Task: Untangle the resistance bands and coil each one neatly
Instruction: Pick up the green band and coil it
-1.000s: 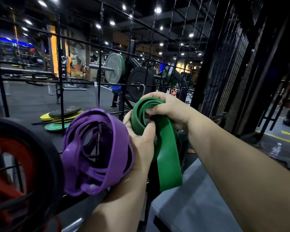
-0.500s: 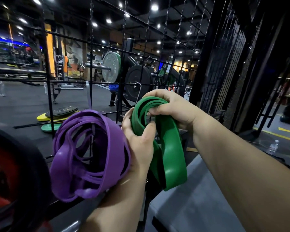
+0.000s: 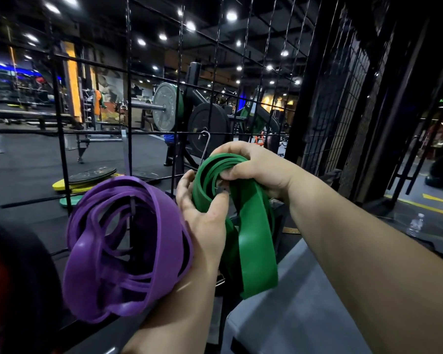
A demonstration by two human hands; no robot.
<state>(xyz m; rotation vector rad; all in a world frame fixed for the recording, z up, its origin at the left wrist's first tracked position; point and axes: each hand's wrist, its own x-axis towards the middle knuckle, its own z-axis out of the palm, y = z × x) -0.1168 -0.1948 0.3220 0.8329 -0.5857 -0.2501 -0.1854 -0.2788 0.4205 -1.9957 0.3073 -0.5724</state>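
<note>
**Two hands on green band, at wire grid**

Right hand (image 3: 253, 167) curls over the top of the green band (image 3: 256, 238) coil and pinches its loops. Left hand (image 3: 202, 221) grips the coil's left edge. Loose end hangs free over grey bench (image 3: 304, 302). Purple band (image 3: 164, 226), coiled, touches left wrist, against grid (image 3: 128, 72). Dark gym floor beyond.
</note>
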